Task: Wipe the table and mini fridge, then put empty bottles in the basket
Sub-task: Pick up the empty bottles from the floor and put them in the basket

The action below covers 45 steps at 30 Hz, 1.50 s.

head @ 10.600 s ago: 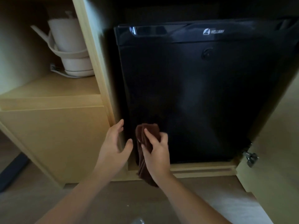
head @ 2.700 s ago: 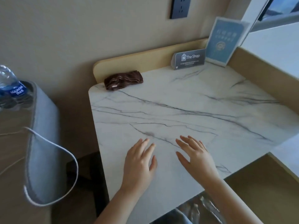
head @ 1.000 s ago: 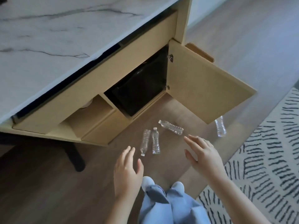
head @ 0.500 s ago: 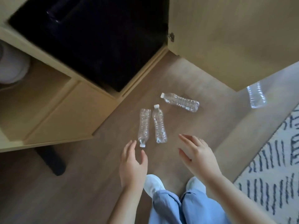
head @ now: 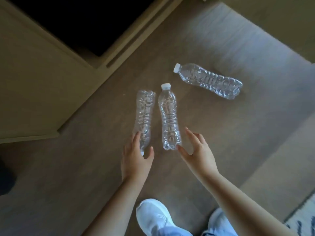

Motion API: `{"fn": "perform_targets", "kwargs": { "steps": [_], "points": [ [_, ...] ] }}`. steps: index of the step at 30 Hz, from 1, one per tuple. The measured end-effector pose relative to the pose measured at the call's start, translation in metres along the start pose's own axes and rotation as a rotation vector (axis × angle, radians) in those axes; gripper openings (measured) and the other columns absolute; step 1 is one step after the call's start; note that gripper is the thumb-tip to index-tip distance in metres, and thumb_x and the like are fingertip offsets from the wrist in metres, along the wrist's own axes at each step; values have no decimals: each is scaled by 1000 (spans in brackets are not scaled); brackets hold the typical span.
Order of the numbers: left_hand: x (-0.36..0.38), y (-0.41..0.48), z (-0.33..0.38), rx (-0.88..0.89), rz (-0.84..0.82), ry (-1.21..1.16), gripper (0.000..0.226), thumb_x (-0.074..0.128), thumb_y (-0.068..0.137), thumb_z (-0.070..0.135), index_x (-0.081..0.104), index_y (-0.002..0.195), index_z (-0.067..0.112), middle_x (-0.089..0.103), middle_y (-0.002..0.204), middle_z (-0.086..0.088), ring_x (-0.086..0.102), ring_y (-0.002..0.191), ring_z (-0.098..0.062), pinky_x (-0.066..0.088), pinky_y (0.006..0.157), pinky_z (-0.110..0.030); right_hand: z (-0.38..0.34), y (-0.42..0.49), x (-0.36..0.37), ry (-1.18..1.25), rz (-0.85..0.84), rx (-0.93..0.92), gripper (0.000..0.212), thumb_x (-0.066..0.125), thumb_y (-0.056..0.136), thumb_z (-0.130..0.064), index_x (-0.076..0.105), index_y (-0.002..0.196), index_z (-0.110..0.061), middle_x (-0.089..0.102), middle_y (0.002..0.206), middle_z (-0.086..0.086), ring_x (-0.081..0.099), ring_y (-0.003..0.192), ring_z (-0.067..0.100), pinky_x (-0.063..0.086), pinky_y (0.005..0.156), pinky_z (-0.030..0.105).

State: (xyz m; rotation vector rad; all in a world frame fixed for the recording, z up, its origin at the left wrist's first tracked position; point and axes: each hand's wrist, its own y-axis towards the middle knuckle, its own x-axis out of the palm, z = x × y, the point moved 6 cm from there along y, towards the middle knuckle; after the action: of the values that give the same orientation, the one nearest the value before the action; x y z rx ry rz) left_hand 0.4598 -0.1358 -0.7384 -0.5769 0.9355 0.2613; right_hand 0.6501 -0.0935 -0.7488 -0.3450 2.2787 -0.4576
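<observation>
Three clear empty plastic bottles lie on the wooden floor. The left bottle [head: 144, 114] points its cap toward me, and my left hand [head: 136, 159] spreads over its cap end, fingers straight, thumb beside it. The middle bottle [head: 168, 116] has its white cap away from me; my right hand [head: 197, 150] is spread just right of its base, thumb tip near the base. The third bottle [head: 209, 81] lies farther off to the right. No basket is in view.
The wooden cabinet [head: 39, 86] fills the upper left, with the dark fridge opening [head: 81, 19] above it. My white shoes [head: 153, 217] stand at the bottom. A patterned rug's corner [head: 305, 220] shows at the lower right.
The view has dropped closer to the floor. Both hands have moved forward to the two near bottles; the left hand now covers the left bottle's cap end.
</observation>
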Motion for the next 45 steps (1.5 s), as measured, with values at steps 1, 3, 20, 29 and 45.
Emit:
{"fn": "perform_targets", "kwargs": {
  "steps": [1,3,20,29,45],
  "points": [
    [8,6,-6,-6,6,1,61,69,76,22,46,132,11,49,134,-14,48,120,-32,41,97,-41,2,7,9,24,-2,2,63,66,80,-35,39,137,-28,49,126,-2,49,115,17,39,82,22],
    [20,18,-16,-26,25,-5,65,70,76,23,44,134,9,47,136,-13,46,122,-31,40,98,-39,3,20,26,68,-8,10,67,66,79,-38,34,137,-35,46,127,-4,48,115,14,39,79,22],
    [22,13,-9,-140,50,-101,73,74,70,20,41,135,16,54,120,-11,45,110,-26,31,91,-28,-3,13,28,282,46,160,81,74,72,-27,29,139,-37,46,98,-3,47,75,1,30,66,2],
    [-94,-72,83,-213,180,-370,75,79,65,19,45,132,23,55,116,-5,53,108,-23,44,88,-33,-89,-65,-122,305,139,38,76,77,68,-24,40,133,-37,49,96,-20,41,91,-28,28,72,-7],
    [-351,-180,306,-128,244,-832,67,77,65,31,47,124,44,58,116,13,56,101,0,44,76,-19,-281,-179,-427,506,382,-144,65,80,64,-30,48,111,-62,58,98,-28,54,92,-15,43,80,11]
  ]
}}
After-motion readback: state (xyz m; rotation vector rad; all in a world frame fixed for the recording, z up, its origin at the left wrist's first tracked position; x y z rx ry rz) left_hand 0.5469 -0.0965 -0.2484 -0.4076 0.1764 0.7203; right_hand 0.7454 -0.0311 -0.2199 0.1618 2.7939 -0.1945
